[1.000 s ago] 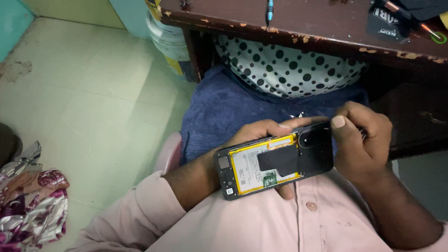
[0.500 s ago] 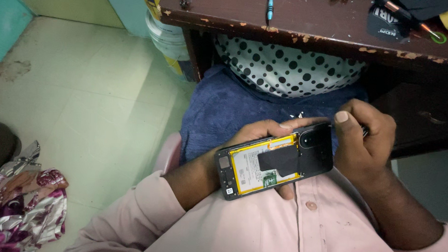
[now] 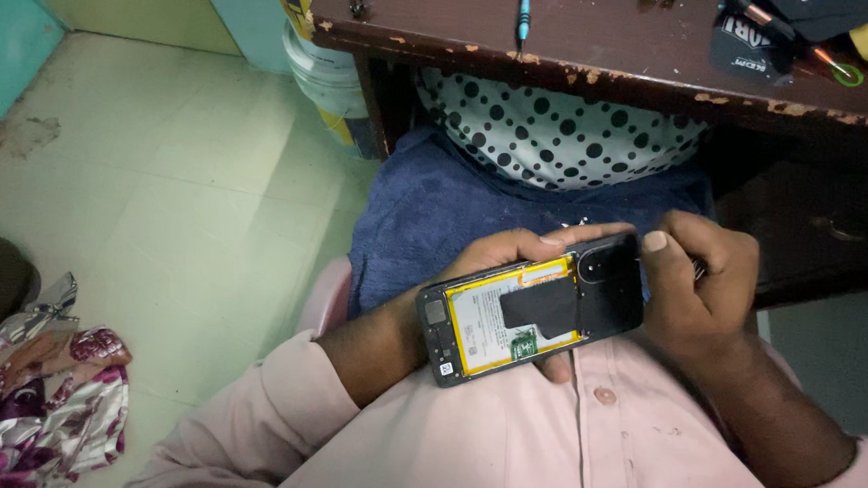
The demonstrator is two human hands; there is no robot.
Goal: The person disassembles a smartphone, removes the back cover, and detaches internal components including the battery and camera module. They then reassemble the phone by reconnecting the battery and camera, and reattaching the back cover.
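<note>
An opened phone (image 3: 528, 310) with its back cover off shows a yellow-edged battery and a dark board. My left hand (image 3: 496, 251) cradles it from beneath, fingers curled over its far edge. My right hand (image 3: 697, 287) is closed around a thin tool at the phone's right end, thumb pressed near the camera area. The tool is mostly hidden by my fingers. Both hands are held above my lap, close to my pink shirt.
A worn dark wooden table (image 3: 614, 48) stands ahead, with a blue pen (image 3: 524, 11), small parts and tools on it. Under it lie a polka-dot cloth (image 3: 563, 128) and a blue towel (image 3: 435, 206). A white bucket (image 3: 324, 77) stands left; floral cloth (image 3: 53, 404) lies on the floor.
My right thumb has shifted slightly along the phone's right end. The phone and my left hand stay almost still.
</note>
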